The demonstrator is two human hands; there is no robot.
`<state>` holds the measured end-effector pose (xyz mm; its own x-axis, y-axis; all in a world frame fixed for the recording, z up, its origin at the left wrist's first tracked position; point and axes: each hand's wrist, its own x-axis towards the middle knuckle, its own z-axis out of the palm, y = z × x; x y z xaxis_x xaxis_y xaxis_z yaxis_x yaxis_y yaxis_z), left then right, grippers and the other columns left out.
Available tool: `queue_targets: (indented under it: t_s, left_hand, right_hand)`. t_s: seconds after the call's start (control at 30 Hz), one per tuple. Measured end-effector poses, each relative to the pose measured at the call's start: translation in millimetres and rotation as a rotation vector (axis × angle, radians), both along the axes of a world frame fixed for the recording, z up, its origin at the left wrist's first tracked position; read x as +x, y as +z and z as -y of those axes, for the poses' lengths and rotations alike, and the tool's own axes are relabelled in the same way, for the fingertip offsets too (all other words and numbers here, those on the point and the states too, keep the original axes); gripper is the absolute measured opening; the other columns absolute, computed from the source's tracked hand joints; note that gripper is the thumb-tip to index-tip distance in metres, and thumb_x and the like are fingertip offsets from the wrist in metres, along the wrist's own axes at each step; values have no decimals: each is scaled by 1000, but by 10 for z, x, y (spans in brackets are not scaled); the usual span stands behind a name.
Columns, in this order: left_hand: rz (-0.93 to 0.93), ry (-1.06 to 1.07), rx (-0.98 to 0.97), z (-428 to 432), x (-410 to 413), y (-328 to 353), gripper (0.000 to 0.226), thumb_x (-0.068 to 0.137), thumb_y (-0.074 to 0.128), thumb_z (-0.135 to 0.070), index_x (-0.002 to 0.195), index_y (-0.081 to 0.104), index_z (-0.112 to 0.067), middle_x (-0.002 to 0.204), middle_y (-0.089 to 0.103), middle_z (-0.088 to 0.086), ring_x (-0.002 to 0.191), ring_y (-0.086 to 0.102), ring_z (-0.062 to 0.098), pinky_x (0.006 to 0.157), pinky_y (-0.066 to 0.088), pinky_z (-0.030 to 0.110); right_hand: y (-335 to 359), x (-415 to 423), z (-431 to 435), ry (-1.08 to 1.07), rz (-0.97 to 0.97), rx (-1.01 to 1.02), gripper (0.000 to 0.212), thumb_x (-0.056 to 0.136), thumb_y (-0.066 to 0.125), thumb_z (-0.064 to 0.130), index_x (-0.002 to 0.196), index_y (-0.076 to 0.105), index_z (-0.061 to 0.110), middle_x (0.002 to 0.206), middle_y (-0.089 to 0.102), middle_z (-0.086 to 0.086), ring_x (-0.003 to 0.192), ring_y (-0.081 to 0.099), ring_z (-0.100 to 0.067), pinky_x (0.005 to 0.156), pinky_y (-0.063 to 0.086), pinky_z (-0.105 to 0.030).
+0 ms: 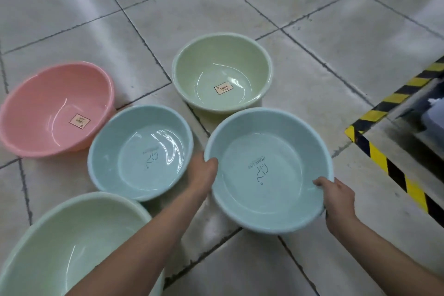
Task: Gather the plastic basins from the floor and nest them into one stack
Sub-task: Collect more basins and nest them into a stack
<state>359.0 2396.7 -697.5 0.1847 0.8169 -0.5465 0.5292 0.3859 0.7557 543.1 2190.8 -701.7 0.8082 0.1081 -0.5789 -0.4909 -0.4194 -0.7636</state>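
Near pale green basin (72, 243): cut off by the bottom and left frame edges, its right side covered by the left forearm. Pink basin (55, 108): left rim clipped by the frame edge; sticker text too small to read. Left hand (204, 175): only the thumb shows over the rim of the held blue basin (269, 170); fingers hidden behind its wall. Right hand (336, 197): fingertips curl inside, the rest hidden under the rim. Other blue basin (140, 151): print too faint to read. Far green basin (222, 72): near base hidden by the held one. Hazard-striped area (394, 142) at right: blurred, contents unclear.
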Motion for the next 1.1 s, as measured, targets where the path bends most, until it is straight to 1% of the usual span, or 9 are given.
queue_targets:
  t_s: [0.1,0.2,0.33,0.43,0.53,0.67,0.83,0.97,1.1]
  left_hand:
    - [-19,-56,59,-36,-87,-260,23,81,57,-5,100,69,-8,79,67,3,77,66,26,66,52,32]
    - [8,-92,107,-91,-116,-428,18,80,57,-11,93,70,-14,76,68,-1,75,67,24,69,54,33]
    - [82,-79,-44,-134,-125,-504,31,68,55,-23,95,67,-13,81,70,5,77,69,28,73,60,41]
    - [151,-69,-139,-105,-231,-351,26,74,56,-15,98,61,-8,82,65,9,73,64,28,64,54,33]
    - [165,-24,-115,-153,-508,-140,37,63,60,-19,97,67,-7,87,71,13,78,70,31,72,58,40]
    - [242,135,-53,-382,-951,237,10,74,65,-10,83,66,-6,80,70,16,70,67,31,71,56,42]
    - [305,321,52,-911,-1597,524,31,75,63,-9,105,66,-1,93,70,16,79,67,30,79,57,44]
    - [213,480,128,-1260,-2087,583,45,74,64,-9,118,59,2,102,69,18,84,66,32,77,58,43]
    - [123,474,114,-1551,-2396,437,48,78,60,-11,125,54,1,105,67,18,79,64,31,65,56,36]
  right_hand:
    - [-290,-75,16,26,44,40,13,85,61,3,78,66,12,82,64,-17,73,58,-31,68,45,-40]
    - [-480,-123,-21,-13,52,73,16,85,56,1,81,64,15,85,63,-14,77,57,-31,69,45,-39]
    - [-574,-148,-48,21,33,172,24,85,49,-2,96,62,14,94,64,-14,74,57,-30,64,46,-34]
    - [-391,-235,12,32,37,216,33,86,47,-4,109,62,14,97,65,-13,75,59,-30,66,49,-35]
    - [-42,-463,80,115,48,287,34,88,49,-4,103,65,22,101,69,-11,84,62,-33,76,50,-44]
    - [382,-684,-208,313,122,412,36,87,48,-8,101,66,21,99,70,-8,88,63,-29,71,51,-38]
    - [554,-922,-1137,618,275,493,42,84,53,-1,112,65,27,100,72,4,89,67,-16,71,54,-30]
    - [549,-1221,-1841,812,297,439,35,86,52,-1,112,61,20,92,67,5,77,62,-9,61,51,-16]
    - [343,-1462,-2412,853,228,383,29,82,52,5,105,63,17,86,65,1,75,59,-19,61,47,-25]
